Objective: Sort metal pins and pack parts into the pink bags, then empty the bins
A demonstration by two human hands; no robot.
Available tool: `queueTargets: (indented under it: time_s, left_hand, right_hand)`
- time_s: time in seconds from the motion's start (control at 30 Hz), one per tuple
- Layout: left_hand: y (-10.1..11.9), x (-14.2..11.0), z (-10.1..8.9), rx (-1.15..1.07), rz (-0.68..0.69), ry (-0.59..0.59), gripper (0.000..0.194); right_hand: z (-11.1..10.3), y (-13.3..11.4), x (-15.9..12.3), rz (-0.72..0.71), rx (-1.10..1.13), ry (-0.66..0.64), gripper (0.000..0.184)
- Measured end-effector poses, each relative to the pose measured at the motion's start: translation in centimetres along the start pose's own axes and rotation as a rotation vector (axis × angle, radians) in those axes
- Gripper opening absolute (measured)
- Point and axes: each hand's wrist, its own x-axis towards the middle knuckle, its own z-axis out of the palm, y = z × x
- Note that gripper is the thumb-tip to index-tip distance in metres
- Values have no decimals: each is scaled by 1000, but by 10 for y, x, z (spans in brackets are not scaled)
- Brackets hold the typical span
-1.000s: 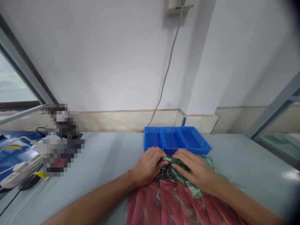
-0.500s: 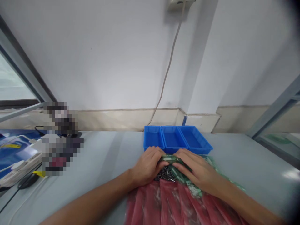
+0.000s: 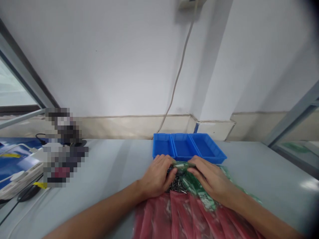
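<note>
A green clear plastic bag [image 3: 196, 186] lies on top of red plastic packaging [image 3: 179, 215] with lengthwise folds. Dark metal pieces like screws or nails [image 3: 178, 185] show at the bag's mouth, between my two hands. My left hand [image 3: 159, 174] is closed on the left side of the bag's edge, its thumb near the metal pieces. Gripping the right side of the same edge is my right hand [image 3: 211, 176], fingers over the top and thumb beneath. The fingertips of both hands are partly hidden by the plastic.
Three joined blue trays [image 3: 185, 146] stand just beyond my hands. Far left are a white power strip [image 3: 25, 179], a black mouse [image 3: 28, 192], cables and a blurred-out patch. A wall with a hanging cable [image 3: 178, 73] rises behind the grey table [image 3: 119, 162].
My hands have moved slightly apart along the bag's edge. The bag's mouth is wider, and more of the metal pieces show.
</note>
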Motion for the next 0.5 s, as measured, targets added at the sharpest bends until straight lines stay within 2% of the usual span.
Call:
queueTargets:
  time_s: [0.23,0.5]
  left_hand:
    - [2,1,-1,13,17,8,19]
    - [3,2,-5,18,63,-6,20]
  right_hand:
    - [0,-2,-2,-2,-2,25,15]
    - [-3,-6,1,-38,17,-4,13]
